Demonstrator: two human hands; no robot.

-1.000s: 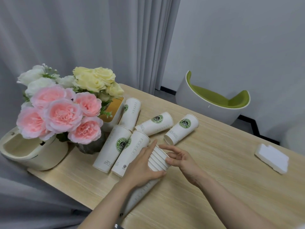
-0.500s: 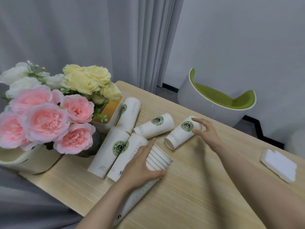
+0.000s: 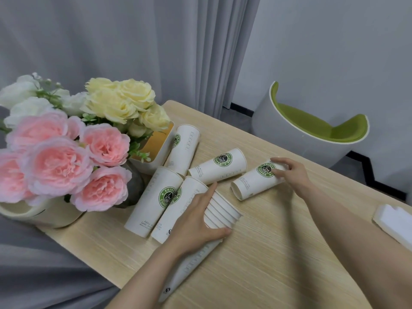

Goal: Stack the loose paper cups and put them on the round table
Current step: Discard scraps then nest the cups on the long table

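While left hand point(image 3: 196, 221) clamps nested stack point(image 3: 219, 216) on tabletop point(image 3: 278, 253) as receiver, right hand point(image 3: 292, 173) curls round base of loose cup point(image 3: 256, 182), rim toward stack.

left hand point(image 3: 196, 221) is curled over a nested stack of cups point(image 3: 219, 214) lying on the wooden worktop point(image 3: 278, 253) | right hand point(image 3: 292, 175) is closed round the base end of a loose cup point(image 3: 256, 181) lying on its side | four more loose cups point(image 3: 217, 169) are seen beside the flowers point(image 3: 66, 141) | a white block point(image 3: 394, 221) is seen at the right edge
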